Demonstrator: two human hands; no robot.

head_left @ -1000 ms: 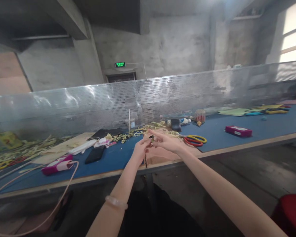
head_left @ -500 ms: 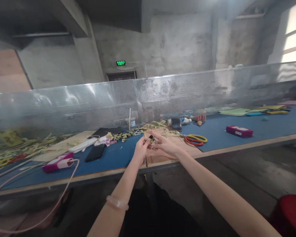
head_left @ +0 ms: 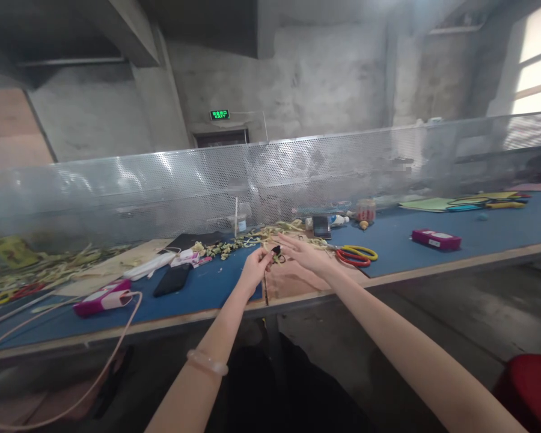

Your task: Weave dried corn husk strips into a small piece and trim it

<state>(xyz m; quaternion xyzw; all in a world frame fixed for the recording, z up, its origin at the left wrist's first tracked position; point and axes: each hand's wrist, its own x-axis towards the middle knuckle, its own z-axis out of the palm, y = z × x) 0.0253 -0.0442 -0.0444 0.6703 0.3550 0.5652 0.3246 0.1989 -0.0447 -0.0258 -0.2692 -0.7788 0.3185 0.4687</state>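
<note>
Between thumb and fingers, my left hand (head_left: 255, 268) pinches a small black piece with a thin green loop (head_left: 277, 255); its exact kind is too small to make out. My right hand (head_left: 305, 255) hovers just to the right of it, fingers stretched out and apart, holding nothing that I can see. Both hands are above a brown cardboard sheet (head_left: 297, 284) at the front of the blue table. Scissors with red and yellow handles (head_left: 356, 255) lie right of my right hand.
Left on the table are a black phone (head_left: 173, 280) and a purple box (head_left: 100, 299) with a pink cable. Pale green strips (head_left: 67, 267) are heaped farther left. Another purple box (head_left: 436, 239) lies at right. A perforated metal screen (head_left: 297, 174) runs along the back.
My right hand has come away from the small piece, and its fingers have straightened. My left hand keeps its pinch and has shifted slightly left.
</note>
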